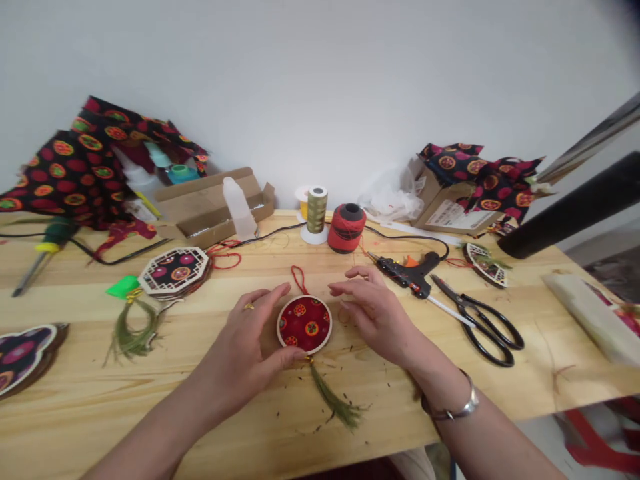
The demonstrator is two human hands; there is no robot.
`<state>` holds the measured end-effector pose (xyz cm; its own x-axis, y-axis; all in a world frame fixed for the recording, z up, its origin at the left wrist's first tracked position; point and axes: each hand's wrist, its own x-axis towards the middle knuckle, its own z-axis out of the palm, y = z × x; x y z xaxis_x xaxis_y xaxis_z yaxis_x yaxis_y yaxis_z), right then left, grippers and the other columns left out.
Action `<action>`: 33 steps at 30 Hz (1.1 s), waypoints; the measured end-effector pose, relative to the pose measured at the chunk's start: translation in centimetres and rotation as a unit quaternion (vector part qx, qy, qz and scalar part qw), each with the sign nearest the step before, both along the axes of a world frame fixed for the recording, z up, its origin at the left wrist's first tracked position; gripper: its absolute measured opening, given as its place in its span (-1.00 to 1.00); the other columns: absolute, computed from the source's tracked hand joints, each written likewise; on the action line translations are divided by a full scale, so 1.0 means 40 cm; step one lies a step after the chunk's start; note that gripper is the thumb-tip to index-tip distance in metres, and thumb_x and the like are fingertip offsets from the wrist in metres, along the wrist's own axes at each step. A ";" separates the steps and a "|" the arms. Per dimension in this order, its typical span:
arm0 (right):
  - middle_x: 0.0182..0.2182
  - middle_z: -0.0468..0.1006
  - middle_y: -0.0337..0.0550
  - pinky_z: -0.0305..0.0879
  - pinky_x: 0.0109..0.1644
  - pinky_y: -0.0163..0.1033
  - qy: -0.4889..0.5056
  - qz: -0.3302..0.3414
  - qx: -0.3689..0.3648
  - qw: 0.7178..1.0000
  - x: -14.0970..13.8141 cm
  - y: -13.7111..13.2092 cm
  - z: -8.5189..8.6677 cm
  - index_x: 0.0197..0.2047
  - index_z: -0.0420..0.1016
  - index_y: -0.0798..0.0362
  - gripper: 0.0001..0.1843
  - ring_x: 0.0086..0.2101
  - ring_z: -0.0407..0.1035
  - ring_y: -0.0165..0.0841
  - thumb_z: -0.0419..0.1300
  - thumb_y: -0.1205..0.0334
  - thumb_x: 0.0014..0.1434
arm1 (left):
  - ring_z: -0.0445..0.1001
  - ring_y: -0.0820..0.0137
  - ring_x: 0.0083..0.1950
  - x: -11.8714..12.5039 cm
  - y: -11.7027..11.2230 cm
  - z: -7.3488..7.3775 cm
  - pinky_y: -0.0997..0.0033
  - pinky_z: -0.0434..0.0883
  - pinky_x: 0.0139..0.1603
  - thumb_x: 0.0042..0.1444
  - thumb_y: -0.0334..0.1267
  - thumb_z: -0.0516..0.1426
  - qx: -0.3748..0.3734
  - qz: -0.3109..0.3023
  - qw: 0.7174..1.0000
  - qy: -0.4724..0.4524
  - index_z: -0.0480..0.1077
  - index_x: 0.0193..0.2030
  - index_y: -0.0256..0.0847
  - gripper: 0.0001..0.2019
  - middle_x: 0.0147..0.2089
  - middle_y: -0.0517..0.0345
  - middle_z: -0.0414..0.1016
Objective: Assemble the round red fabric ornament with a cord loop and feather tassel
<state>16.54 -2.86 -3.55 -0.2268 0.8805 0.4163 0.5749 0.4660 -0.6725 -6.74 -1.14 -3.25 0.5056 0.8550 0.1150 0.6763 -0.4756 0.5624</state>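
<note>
Left hand point(240, 347) wearing a small gold-coloured ring point(249, 306) on one finger; right hand point(375, 313) with a silver bangle point(453, 408) at the wrist; both forearms point(500, 433) bare.

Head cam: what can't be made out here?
Head view only:
Round red patterned fabric ornament: lower left rim hidden by left hand.
Dark patterned wooden-framed ornament: cut off by left edge.
White label on cardboard box: text too small to read.
Long black cylindrical object: blurred, cut off by right edge.

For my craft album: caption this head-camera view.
Left hand and right hand flank a round red ornament with a green tassel on a wooden table.
</note>
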 end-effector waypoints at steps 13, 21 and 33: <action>-0.36 0.49 -0.14 0.33 -0.05 -0.22 -0.023 0.010 -0.041 0.999 -0.002 -0.014 0.012 -0.11 0.46 0.12 -0.50 -0.13 0.31 -0.34 -0.03 0.65 -0.07 | 0.16 0.04 0.21 0.013 0.005 -0.009 -0.04 0.19 0.16 -0.03 -0.01 0.19 0.016 -0.025 0.999 0.038 -0.03 0.26 -0.06 -0.26 0.17 -0.05 0.26; -0.33 0.47 -0.11 0.34 -0.07 -0.21 -0.026 0.006 -0.040 0.999 -0.003 -0.014 0.019 -0.10 0.45 0.11 -0.58 -0.17 0.32 -0.35 -0.02 0.59 0.03 | 0.19 0.06 0.21 0.014 0.004 -0.009 -0.01 0.21 0.15 -0.01 -0.01 0.17 0.008 -0.018 0.999 0.036 0.01 0.25 -0.13 -0.29 0.16 -0.07 0.29; -0.12 0.52 -0.15 0.23 0.10 -0.07 -0.046 0.054 -0.018 0.997 -0.020 -0.013 0.026 0.05 0.35 -0.04 -0.52 0.02 0.23 -0.26 0.29 0.26 0.03 | 0.12 0.08 0.25 0.013 -0.001 -0.007 0.01 0.20 0.18 0.01 -0.02 0.18 0.016 -0.010 1.000 0.010 -0.02 0.28 -0.05 -0.28 0.19 -0.02 0.23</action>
